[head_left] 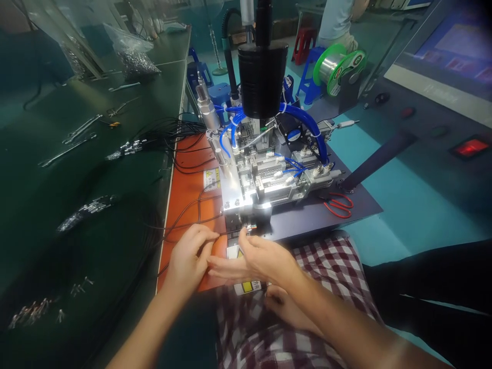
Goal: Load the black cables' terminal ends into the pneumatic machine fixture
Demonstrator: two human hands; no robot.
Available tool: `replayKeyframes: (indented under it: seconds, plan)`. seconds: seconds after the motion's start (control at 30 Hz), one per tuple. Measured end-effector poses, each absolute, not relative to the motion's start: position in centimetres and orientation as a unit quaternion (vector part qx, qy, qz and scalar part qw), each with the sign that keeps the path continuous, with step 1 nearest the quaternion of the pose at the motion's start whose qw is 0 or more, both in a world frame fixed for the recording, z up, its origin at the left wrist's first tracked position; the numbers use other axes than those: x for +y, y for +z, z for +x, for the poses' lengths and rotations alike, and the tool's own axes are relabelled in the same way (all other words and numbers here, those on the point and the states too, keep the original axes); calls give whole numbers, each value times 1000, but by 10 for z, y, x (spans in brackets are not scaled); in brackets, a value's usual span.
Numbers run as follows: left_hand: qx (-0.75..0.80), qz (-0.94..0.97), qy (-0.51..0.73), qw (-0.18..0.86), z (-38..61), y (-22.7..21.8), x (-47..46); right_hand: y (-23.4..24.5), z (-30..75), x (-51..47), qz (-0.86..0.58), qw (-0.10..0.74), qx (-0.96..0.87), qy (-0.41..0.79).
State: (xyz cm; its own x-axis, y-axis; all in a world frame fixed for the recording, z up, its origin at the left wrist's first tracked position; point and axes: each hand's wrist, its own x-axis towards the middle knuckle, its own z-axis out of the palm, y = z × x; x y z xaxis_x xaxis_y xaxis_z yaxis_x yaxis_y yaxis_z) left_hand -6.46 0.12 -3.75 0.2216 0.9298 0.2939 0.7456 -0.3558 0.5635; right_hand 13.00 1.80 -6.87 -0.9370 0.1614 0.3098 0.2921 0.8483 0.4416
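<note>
A thin black cable (192,225) crosses the orange mat (184,195) to the front of a bench machine (265,179). My left hand (192,256) pinches this cable between thumb and fingertips. Close on its right, my right hand (265,256) has a raised digit against the cable near its end, while its other fingers stretch left beneath it. Its exact grip is partly hidden. Small coloured wire ends (252,227) show just beyond that fingertip, at a dark block (232,220) on the machine.
Cable bundles with shiny ends (132,147), loose small metal parts (31,312) and a bag of parts (134,56) lie on the dark table at left. Red-handled scissors (339,205), a green solder spool (330,69) and a control panel (430,102) are at right. A person (338,23) is behind.
</note>
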Motion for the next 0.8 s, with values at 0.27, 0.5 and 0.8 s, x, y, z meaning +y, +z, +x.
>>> replayKeyframes:
  seconds: [0.27,0.5,0.8]
  plan:
    - [543,770,301,146,-65,-38,1,-81,133,23,-100,160,-956,-226]
    - [537,775,301,142,-66,-39,2,-65,138,20,-95,121,-960,-234]
    - [545,775,289,140,-66,-39,2,-61,138,22,-75,72,-970,-220]
